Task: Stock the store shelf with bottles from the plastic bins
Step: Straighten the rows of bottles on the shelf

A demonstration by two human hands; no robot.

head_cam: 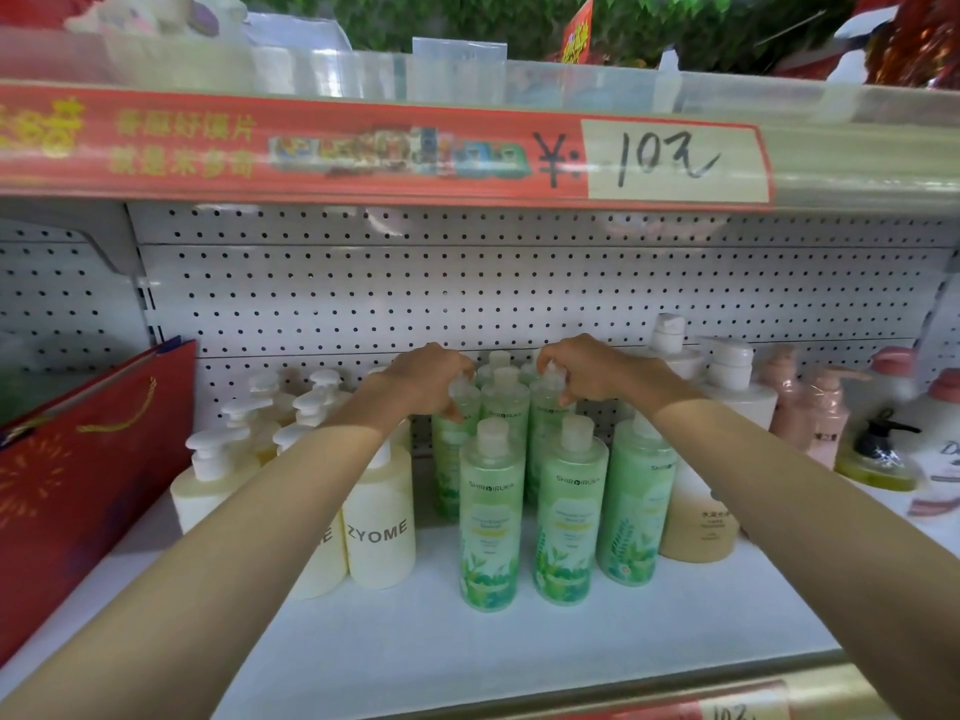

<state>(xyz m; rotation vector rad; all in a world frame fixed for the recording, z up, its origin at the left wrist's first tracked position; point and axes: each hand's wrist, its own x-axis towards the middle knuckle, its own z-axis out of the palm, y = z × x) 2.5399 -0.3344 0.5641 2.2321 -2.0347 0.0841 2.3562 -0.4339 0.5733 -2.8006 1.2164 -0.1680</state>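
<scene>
Several green bottles stand in rows in the middle of the white shelf [519, 646]. My left hand [428, 376] grips the cap of a green bottle [451, 459] in the back left of the group. My right hand [582, 368] pinches the cap of another green bottle [545, 433] further right. Both bottles stand upright on the shelf. Two green bottles [491, 517] [569, 511] stand in the front row, with a third [636, 506] to their right.
Cream pump bottles [382, 532] stand left of the green group, partly behind my left arm. A red gift bag [88, 475] leans at the far left. A beige bottle [698, 522], white and pink pump bottles [826, 413] fill the right. A red price strip [363, 148] runs overhead.
</scene>
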